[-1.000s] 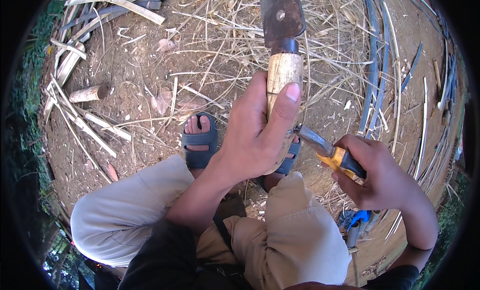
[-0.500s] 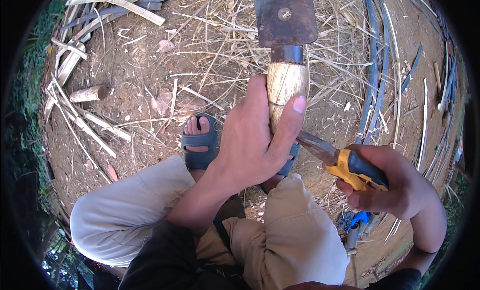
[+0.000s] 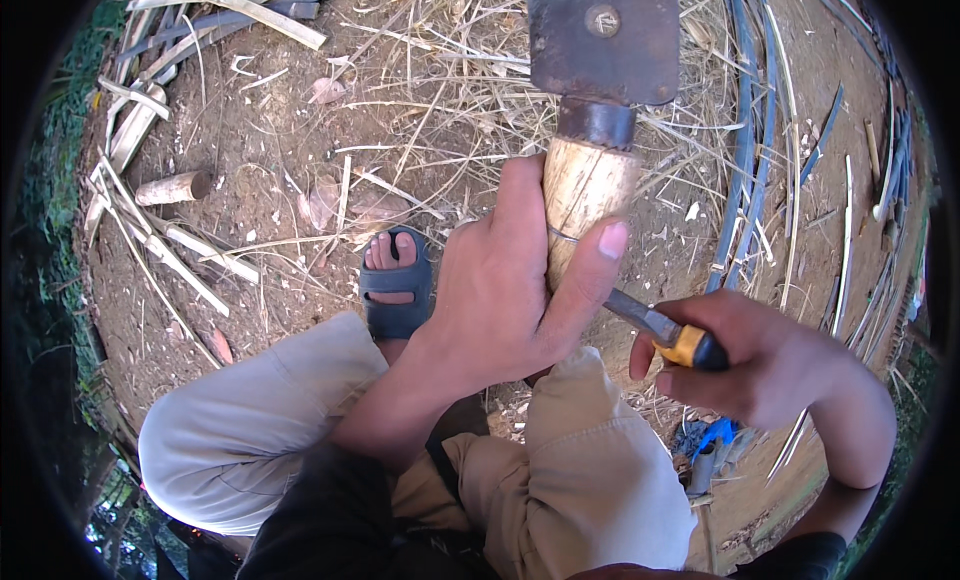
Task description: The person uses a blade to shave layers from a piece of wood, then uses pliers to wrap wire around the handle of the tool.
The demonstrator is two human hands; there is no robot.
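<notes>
My left hand is wrapped round the pale wooden handle of a big chopping knife, thumb lying along its right side. The knife's broad dark blade, with a rivet near its base, points away from me and runs out of view. A dark metal collar joins blade and handle. Round the handle, just ahead of my thumb, goes a thin wire. My right hand grips yellow-and-black pliers. Their jaws reach the handle's right side below my left thumb; the tips are hidden.
Dry straw and strips litter the dirt ground. Split slats and a short cut stick lie at the left. Long blue-grey strips run along the right. My sandalled foot and trousered knees are below; a blue item lies near the right knee.
The knife and my left hand have shifted slightly right and nearer, the blade tilting right. The pliers have turned in my right hand, so their handle ends now show less.
</notes>
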